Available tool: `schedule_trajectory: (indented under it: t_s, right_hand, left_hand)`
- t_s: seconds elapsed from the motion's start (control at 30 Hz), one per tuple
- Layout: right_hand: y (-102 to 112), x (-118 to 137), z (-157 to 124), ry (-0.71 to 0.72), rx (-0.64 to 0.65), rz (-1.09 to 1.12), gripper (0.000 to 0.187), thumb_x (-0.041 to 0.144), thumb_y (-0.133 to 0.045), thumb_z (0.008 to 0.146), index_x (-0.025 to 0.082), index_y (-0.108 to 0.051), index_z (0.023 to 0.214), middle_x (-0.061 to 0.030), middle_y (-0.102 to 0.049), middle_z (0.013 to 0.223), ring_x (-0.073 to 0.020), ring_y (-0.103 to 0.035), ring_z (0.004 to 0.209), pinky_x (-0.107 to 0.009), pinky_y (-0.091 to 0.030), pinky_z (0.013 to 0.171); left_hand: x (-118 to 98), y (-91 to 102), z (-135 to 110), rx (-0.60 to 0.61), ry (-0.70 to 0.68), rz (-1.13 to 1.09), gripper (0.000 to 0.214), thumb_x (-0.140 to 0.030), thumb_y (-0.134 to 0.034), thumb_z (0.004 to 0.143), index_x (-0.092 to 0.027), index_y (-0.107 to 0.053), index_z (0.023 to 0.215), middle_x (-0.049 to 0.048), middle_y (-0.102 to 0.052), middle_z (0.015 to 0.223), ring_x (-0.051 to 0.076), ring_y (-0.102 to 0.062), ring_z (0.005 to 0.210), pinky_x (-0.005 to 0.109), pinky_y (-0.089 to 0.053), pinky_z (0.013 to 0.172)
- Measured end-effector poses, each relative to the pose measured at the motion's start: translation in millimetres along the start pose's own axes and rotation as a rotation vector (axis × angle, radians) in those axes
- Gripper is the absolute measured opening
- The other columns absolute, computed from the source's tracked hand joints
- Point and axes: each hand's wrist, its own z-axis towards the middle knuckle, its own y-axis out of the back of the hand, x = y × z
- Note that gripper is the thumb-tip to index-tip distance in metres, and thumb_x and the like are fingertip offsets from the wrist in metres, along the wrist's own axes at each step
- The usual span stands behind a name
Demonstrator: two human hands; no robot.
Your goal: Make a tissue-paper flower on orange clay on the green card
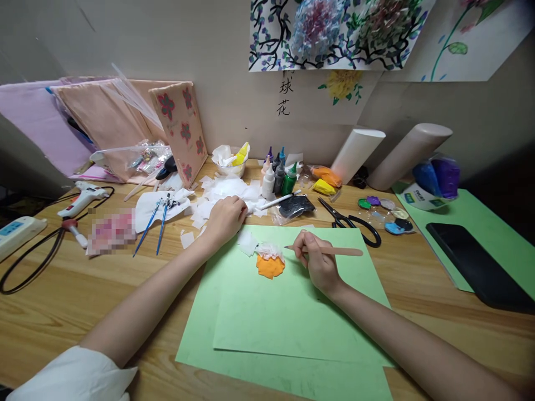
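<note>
My right hand (316,259) is closed round a wooden pencil (345,252), its dark tip pointing left near a tuft of crumpled white tissue paper (270,250). That tuft covers the upper part of a flat orange clay disc (270,267) on green paper (288,317). A loose white tissue square (247,243) lies just left of the tuft. At the edge of a heap of white paper squares (228,188), my left hand (225,220) rests with its fingers bent together. Whatever those fingertips hold, if anything, is hidden.
Glue or paint bottles (289,179) and a bowl (229,161) stand behind the heap. Black scissors (349,221) lie right of centre, near clay lumps (395,214) and a black phone (480,267). At left are two blue brushes (162,225) and a glue gun (86,197).
</note>
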Motion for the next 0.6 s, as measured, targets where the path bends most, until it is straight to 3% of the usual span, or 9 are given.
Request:
schedule_trajectory:
  t_s: [0.33,0.47,0.6]
  right_hand:
    - [0,0,1,-0.008,0.025,-0.004,0.051,0.043,-0.031,0.097,0.017,-0.048,0.057,0.0018,-0.043,0.058,-0.0081,-0.037,0.045,-0.026,-0.03,0.046]
    - [0,0,1,-0.02,0.028,-0.006,0.051,0.044,-0.031,0.097,0.017,-0.048,0.057,0.0016,-0.043,0.057,-0.0082,-0.037,0.043,-0.026,-0.029,0.045]
    - [0,2,1,-0.022,0.03,-0.015,0.051,0.044,-0.031,0.097,0.017,-0.048,0.057,0.0014,-0.043,0.057,-0.0088,-0.037,0.044,-0.026,-0.03,0.045]
  left_hand:
    - [15,20.3,8,-0.03,0.238,-0.409,0.016,-0.027,-0.052,0.082,-0.017,-0.065,0.081,0.0041,-0.068,0.084,0.019,-0.06,0.078,0.028,-0.042,0.068]
    - [20,23.4,13,0.058,0.32,-0.703,0.015,-0.027,-0.061,0.074,-0.016,-0.066,0.082,0.0028,-0.069,0.081,0.016,-0.06,0.073,0.026,-0.044,0.066]
    - [17,27.5,13,0.093,0.32,-0.684,0.014,-0.027,-0.063,0.072,-0.017,-0.067,0.08,0.0025,-0.068,0.079,0.015,-0.059,0.071,0.026,-0.044,0.065]
